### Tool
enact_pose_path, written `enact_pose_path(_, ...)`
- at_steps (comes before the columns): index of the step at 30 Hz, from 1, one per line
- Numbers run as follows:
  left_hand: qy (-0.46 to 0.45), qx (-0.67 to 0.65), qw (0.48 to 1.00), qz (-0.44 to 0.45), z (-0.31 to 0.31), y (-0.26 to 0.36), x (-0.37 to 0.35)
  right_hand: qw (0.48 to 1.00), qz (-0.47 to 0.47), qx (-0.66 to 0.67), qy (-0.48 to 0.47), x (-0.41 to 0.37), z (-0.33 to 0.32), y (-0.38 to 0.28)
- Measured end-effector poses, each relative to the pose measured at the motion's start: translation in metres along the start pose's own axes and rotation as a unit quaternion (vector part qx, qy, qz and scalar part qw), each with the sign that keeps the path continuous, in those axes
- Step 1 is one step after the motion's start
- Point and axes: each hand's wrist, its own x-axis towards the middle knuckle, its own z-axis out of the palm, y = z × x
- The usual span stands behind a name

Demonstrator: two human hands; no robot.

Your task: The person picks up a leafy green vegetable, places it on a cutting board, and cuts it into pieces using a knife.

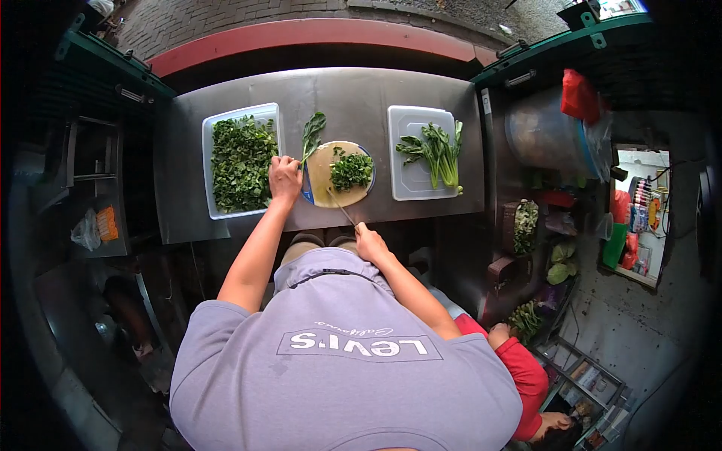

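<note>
My left hand (285, 180) is closed between the tub and the cutting board, its fingers at the stem of a single leafy green (313, 134) that points away from me. My right hand (370, 242) grips a knife (344, 209) by its handle, near the table's front edge. The blade reaches over the round cutting board (322, 171), its tip beside a pile of chopped greens (351, 171). Left of the board, a white tub (280, 120) holds a heap of chopped greens (242, 161). The knife handle is mostly covered by my fingers.
On the metal table (338, 83), a bunch of whole greens (438, 154) lies on a white plastic lid (410, 184) at right. A person in a red sleeve (519, 368) is close behind my right side, a hand at other vegetables (525, 319). A large clear container (545, 135) stands right.
</note>
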Motion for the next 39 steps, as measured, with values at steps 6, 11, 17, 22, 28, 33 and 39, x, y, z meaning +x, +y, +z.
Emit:
enact_pose_path(6,-0.095,0.195,0.976,0.0,-0.023,0.009,0.027,0.999,0.014,-0.002,0.05,0.01,-0.006,0.005)
enact_pose_path(11,-0.224,0.281,0.933,0.03,-0.008,0.033,0.025,0.999,0.011,0.006,0.039,0.009,-0.001,-0.001)
enact_pose_path(17,-0.24,0.314,0.918,-0.018,0.034,0.02,0.009,0.999,0.018,0.021,0.027,0.0,-0.001,-0.002)
enact_pose_path(22,-0.172,0.245,0.954,-0.029,0.011,0.014,0.011,0.998,0.011,0.039,0.048,-0.006,-0.003,0.008)
enact_pose_path(28,-0.061,0.185,0.98,0.034,-0.014,-0.028,0.049,0.998,0.004,0.048,0.045,-0.003,-0.002,0.013)
enact_pose_path(33,-0.208,0.284,0.933,0.068,-0.012,-0.017,0.058,0.999,0.009,0.036,0.027,0.003,-0.005,0.002)
enact_pose_path(39,-0.252,0.368,0.895,-0.004,0.03,-0.007,0.053,0.999,0.019,0.029,0.017,0.004,-0.015,-0.007)
